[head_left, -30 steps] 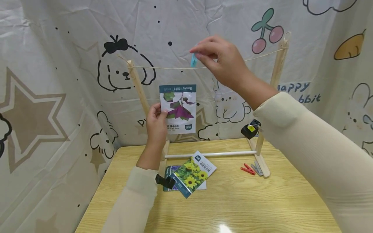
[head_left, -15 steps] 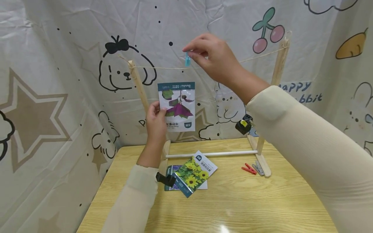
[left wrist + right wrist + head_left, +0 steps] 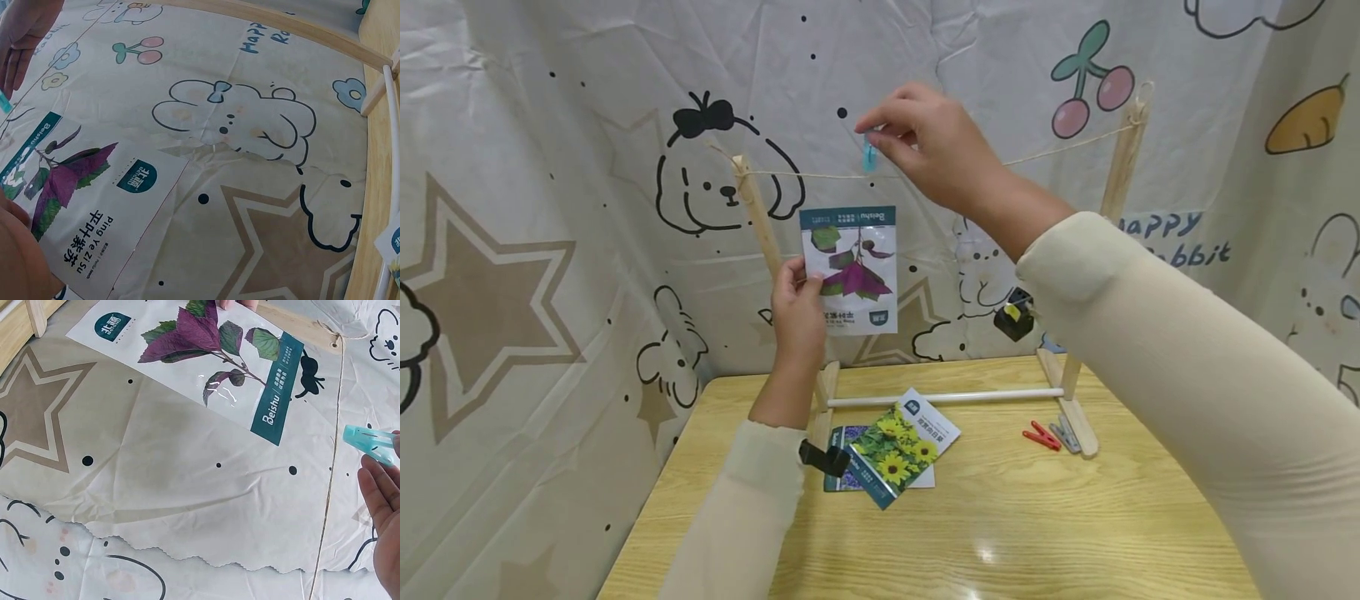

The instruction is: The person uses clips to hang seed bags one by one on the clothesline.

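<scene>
In the head view my left hand (image 3: pixel 799 312) grips a seed packet (image 3: pixel 859 275) by its left edge, thumb on the front. The packet shows purple and green leaves and hangs upside down, its teal band at the top, below the string (image 3: pixel 812 175). My right hand (image 3: pixel 928 142) pinches a light blue clothespin (image 3: pixel 870 156) between thumb and fingers, close above the string. In the right wrist view the tip of the clothespin (image 3: pixel 365 440) points toward the string (image 3: pixel 334 456), and the packet (image 3: pixel 206 353) lies to the left of it.
The string runs between two wooden posts (image 3: pixel 758 221) joined by a white rod (image 3: pixel 947 397). On the table (image 3: pixel 1037 517) a yellow-flower packet (image 3: pixel 898 450) overlaps a purple-flower one (image 3: pixel 850 433). Red clothespins (image 3: pixel 1041 436) and grey clothespins (image 3: pixel 1065 435) lie by the right post's foot.
My right hand has moved left along the string with the clothespin. My left hand has raised the seed packet slightly and shifted it a little left, nearer the string.
</scene>
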A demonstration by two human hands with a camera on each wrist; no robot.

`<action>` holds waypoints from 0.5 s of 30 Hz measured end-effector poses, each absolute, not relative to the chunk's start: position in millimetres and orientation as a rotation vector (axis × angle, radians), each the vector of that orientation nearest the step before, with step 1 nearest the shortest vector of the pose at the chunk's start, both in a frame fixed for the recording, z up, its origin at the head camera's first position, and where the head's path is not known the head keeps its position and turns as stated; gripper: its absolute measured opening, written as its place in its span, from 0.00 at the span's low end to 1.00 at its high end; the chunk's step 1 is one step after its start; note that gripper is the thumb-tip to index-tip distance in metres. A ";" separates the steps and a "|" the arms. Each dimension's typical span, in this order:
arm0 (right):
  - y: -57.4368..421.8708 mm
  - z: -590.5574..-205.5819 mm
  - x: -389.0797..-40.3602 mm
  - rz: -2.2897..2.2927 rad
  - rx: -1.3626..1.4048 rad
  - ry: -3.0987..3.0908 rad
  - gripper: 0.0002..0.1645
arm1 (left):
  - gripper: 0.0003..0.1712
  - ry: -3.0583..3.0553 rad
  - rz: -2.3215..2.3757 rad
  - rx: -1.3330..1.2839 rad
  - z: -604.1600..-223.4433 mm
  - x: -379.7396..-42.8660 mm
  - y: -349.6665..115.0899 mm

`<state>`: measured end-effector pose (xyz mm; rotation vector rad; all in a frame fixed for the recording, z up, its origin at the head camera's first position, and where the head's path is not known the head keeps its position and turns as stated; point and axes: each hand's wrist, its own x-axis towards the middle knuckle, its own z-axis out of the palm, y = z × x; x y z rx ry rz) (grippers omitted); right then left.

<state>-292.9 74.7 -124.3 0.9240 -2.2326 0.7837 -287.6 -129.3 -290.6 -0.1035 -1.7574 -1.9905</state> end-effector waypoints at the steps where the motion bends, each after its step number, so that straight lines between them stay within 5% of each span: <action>1: 73.9 -123.8 -293.2 0.778 0.921 -2.233 0.15 | 0.16 -1.747 -1.991 -0.107 -290.2 -288.2 -129.6; 15: 57.5 -119.4 -291.8 0.823 0.918 -2.282 0.15 | 0.15 -1.711 -2.002 -0.130 -286.6 -287.2 -136.2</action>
